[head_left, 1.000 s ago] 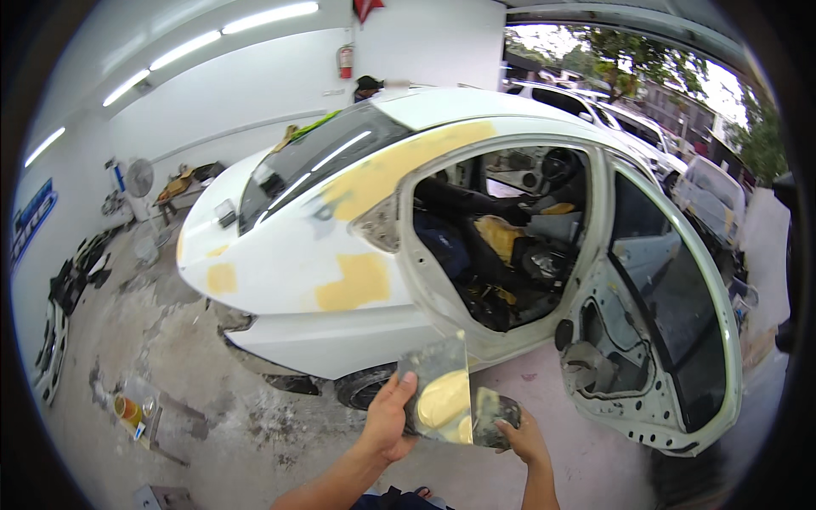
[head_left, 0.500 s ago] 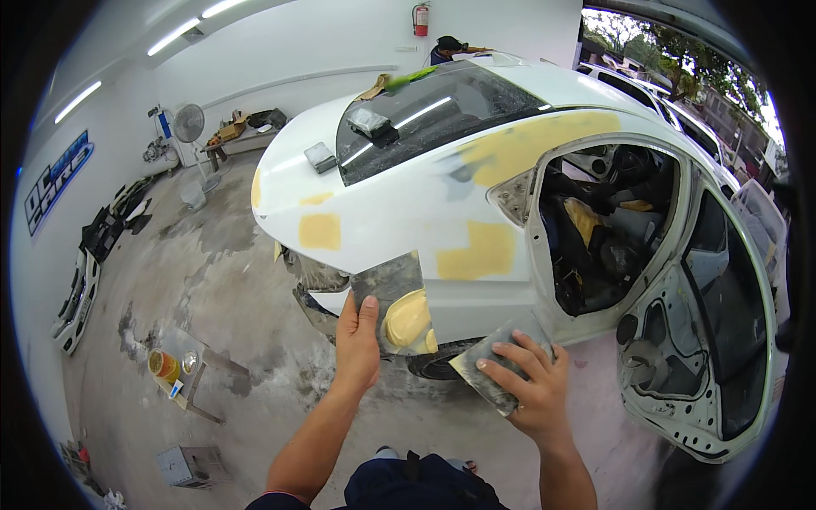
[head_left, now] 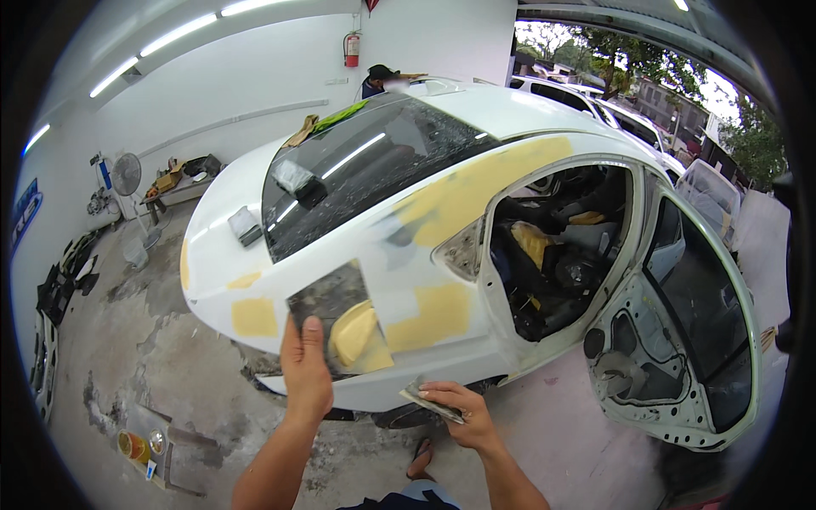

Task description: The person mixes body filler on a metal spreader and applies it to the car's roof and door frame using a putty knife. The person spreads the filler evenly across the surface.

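My left hand [head_left: 308, 372] grips a dark, stained mixing board [head_left: 327, 293] by its near left edge, thumb on top. A smooth mound of yellow body filler [head_left: 354, 332] lies on the board, with a thin smear toward its near right corner. My right hand [head_left: 466, 415] holds a flat putty spreader [head_left: 432, 403], tilted so it shows nearly edge-on, apart from the board. Both hands are in front of the white car's fender, which carries yellow filler patches [head_left: 435, 316]. A larger yellow patch [head_left: 501, 178] runs along the roof pillar.
The white car [head_left: 246, 293] stands close ahead, its stripped door [head_left: 633, 365] swung open at right. Wrapped blocks [head_left: 245, 226] rest on the hood and rear glass. A small stand [head_left: 183, 437] with a filler tub [head_left: 133, 445] is at lower left. Another person [head_left: 374, 83] works beyond the car.
My view has shifted right and I have stepped nearer the car. The spreader in my right hand has turned from face-on to nearly edge-on. The board stays in my left hand.
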### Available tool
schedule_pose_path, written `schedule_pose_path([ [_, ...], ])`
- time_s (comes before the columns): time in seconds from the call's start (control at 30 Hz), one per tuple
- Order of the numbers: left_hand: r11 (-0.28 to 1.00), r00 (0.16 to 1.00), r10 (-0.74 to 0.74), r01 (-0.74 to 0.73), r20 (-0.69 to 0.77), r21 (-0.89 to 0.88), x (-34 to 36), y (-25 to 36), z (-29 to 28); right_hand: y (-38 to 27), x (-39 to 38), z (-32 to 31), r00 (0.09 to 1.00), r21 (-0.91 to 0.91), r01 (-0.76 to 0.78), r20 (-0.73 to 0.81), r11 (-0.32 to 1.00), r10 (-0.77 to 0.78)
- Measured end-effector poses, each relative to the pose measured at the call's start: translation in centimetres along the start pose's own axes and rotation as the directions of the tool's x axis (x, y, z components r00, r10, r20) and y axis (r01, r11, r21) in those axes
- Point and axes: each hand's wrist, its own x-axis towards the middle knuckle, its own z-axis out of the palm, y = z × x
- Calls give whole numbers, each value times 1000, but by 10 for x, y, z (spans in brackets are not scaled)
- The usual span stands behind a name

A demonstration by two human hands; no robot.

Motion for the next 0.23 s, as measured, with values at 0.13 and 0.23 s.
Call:
schedule_pose_path([
  [0.13,888,980,-197,163,-37,-431,40,-34,-8,48,24,-33,909,946,-17,-120,324,399],
  [0.23,880,960,-262,198,-94,-431,50,-62,-12,63,78,-86,938,992,45,-83,121,335],
])
